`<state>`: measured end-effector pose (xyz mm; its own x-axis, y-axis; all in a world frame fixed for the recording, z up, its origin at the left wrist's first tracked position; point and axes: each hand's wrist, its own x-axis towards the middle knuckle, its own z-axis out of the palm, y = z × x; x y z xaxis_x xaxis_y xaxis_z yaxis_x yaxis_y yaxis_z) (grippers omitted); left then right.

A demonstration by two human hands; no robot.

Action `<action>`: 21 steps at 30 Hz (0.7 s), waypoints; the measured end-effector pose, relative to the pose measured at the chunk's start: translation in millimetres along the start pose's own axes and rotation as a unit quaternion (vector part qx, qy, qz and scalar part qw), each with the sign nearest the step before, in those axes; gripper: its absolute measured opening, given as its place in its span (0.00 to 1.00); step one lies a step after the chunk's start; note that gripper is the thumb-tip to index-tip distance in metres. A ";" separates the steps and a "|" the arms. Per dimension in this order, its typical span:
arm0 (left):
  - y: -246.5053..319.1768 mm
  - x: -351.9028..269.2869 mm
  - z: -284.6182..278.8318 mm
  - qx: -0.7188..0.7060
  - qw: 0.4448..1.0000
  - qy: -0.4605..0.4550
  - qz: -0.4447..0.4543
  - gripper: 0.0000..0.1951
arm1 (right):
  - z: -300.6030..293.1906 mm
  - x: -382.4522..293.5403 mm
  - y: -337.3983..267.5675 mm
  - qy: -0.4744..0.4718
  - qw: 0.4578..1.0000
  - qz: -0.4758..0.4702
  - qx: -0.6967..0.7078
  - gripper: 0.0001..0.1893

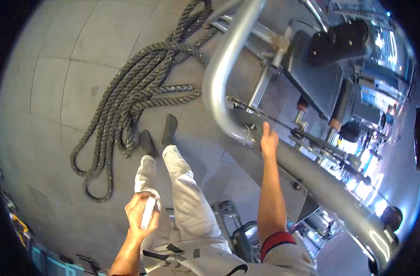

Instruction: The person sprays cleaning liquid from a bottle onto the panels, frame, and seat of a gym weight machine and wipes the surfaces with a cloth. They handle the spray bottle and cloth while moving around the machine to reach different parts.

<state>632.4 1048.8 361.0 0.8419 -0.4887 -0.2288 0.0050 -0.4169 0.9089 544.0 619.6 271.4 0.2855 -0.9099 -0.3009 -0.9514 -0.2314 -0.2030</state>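
Note:
My left hand (141, 212) is closed around a small white object (148, 213), held above my left thigh; the fingers cover much of it and its exact kind cannot be made out. My right hand (269, 141) is at the thick grey tube (310, 169) of a gym machine's frame, just past a bolted joint. One digit points away from me; the other fingers are curled or hidden, so a firm grip cannot be told. Close to that hand, a bent silver tube (215, 82) rises from the joint.
A thick black battle rope (116, 93) lies in long loops on the grey tiled floor (82, 79), ahead of my socked feet (169, 129). Black padded machine parts (313, 76) stand at the right. A grey plate (265, 165) lies under the thick tube.

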 end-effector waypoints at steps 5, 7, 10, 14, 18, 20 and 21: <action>-14.6 -8.8 -2.8 -0.036 0.999 0.003 -0.009 0.14 | 10.5 -92.8 -15.3 -0.028 0.969 -0.170 0.175 0.25; -20.4 -13.7 -2.6 -0.035 0.999 0.018 -0.015 0.14 | 27.9 -98.7 -48.9 -0.056 0.862 -0.494 -0.094 0.26; -29.8 -16.1 -3.4 -0.042 0.998 0.031 -0.026 0.15 | 39.6 -63.0 -109.7 -0.052 0.770 -0.588 -0.244 0.26; -26.4 -14.7 -4.8 -0.033 0.997 0.061 -0.038 0.12 | 35.9 -4.6 -256.3 -0.052 0.664 -0.595 -0.449 0.32; -30.2 -5.9 -3.1 -0.044 0.995 0.081 -0.023 0.13 | 59.9 67.0 -318.5 -0.050 0.627 -0.461 -0.626 0.33; -30.5 -11.9 -6.4 -0.051 0.993 0.104 -0.038 0.13 | 75.9 32.3 -302.9 -0.066 0.575 -0.467 -0.669 0.31; -30.4 -12.7 -6.1 -0.060 0.990 0.124 -0.042 0.13 | 80.4 5.7 -288.5 -0.088 0.537 -0.487 -0.683 0.30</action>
<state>624.9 1072.3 338.4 0.9421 -0.2478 -0.2258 0.1315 -0.3466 0.9288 829.4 708.8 253.3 0.6171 -0.1097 -0.7792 0.4964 -0.7141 0.4936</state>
